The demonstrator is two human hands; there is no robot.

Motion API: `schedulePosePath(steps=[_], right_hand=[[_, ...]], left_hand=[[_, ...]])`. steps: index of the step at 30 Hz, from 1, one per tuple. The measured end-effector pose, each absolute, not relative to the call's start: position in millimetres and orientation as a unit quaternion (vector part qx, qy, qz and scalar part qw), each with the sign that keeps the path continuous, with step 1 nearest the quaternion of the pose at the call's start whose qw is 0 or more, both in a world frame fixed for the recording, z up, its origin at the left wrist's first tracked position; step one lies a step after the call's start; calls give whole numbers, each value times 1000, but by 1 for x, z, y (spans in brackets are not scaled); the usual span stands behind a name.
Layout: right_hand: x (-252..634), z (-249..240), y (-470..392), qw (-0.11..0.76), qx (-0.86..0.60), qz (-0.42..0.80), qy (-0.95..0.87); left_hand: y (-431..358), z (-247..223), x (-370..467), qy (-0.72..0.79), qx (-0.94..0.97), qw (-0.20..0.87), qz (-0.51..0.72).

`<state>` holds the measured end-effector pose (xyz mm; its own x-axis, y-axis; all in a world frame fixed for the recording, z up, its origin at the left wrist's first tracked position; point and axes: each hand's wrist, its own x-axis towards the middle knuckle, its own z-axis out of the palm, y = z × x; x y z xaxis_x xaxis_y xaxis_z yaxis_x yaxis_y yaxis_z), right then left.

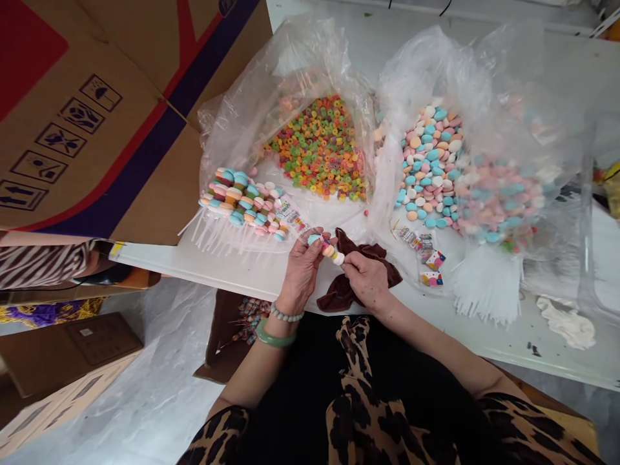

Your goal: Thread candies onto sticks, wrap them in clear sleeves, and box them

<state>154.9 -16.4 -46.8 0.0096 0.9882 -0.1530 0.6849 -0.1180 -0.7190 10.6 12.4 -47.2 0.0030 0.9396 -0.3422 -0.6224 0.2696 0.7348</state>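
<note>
My left hand (305, 266) is closed around a candy skewer (328, 250) with blue, pink, yellow and white pieces. At its white end, the fingertips of my right hand (364, 274) are pinched together. Beneath my right hand lies a dark brown cloth (339, 292). Finished-looking candy skewers (245, 203) with white sticks lie in a pile to the left, beside small printed labels (291, 213). Small ring candies (322, 152) fill a clear bag behind my hands. Pastel tablet candies (431, 165) are in another bag to the right.
A large cardboard box (130, 116) stands at the left. White sticks (489, 284) lie at the right, near a crumpled white cloth (566, 321) and printed cards (431, 278). Below the table's front edge (194, 274), an open brown box (223, 323) holds wrapped skewers.
</note>
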Motion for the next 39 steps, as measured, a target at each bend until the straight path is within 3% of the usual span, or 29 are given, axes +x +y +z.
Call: schedulePosePath(steps=[6,13,20,39], right_hand=[[155,-44,-14,221,-644,358,-639],[160,-36,-5,249,-587,596,-488],[160,-28,7,234,-652,473,-545],[155,-39,11,166,-695,411,-566]], left_hand=[[8,-49,16,436,228,654,575],[12,-53,8,421,177,692,559],[5,-43,13,401,170,731,526],[-5,-49,20,448,248,697,503]])
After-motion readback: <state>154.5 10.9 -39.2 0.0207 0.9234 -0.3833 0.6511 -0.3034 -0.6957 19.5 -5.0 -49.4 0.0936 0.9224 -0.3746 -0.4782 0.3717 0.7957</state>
